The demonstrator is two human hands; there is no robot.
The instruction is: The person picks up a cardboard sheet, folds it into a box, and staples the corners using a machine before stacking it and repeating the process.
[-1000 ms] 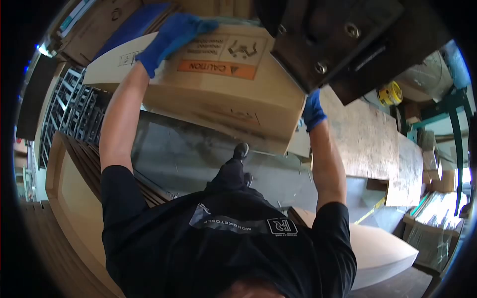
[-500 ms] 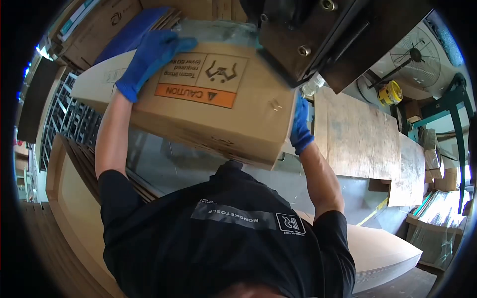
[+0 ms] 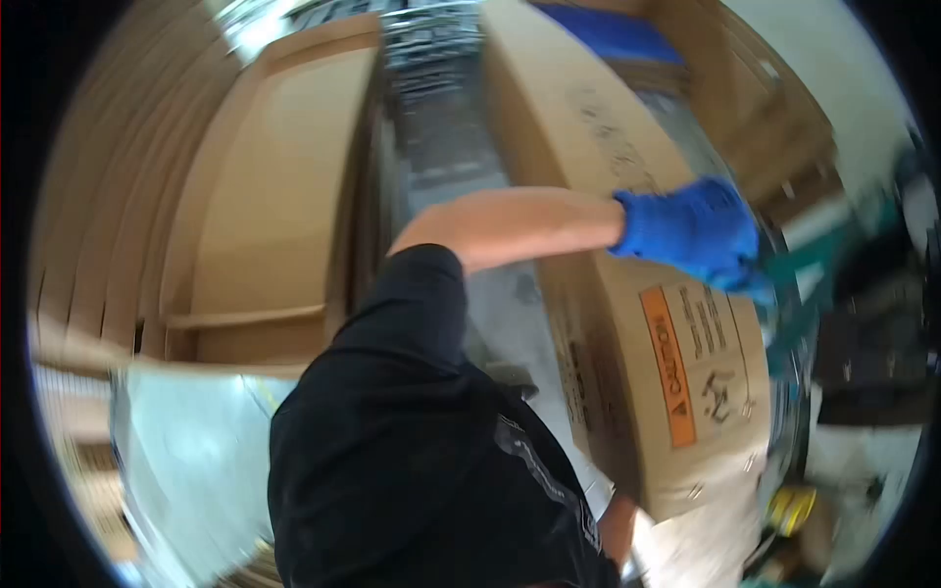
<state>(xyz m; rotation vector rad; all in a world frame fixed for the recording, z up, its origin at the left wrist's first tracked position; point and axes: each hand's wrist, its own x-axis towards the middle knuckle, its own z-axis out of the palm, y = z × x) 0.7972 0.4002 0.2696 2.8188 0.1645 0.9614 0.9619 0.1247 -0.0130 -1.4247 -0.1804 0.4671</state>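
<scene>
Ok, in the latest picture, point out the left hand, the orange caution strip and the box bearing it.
Left hand (image 3: 691, 233): head view, gloved back.
Orange caution strip (image 3: 668, 367): head view, its middle.
Box (image 3: 625, 284): head view, bare top face.

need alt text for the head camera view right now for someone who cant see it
A blue-gloved left hand lies over the top of a long cardboard carton bearing an orange CAUTION label. The right hand is out of sight. A shallow, open cardboard tray is at picture left, beyond the person's black sleeve.
</scene>
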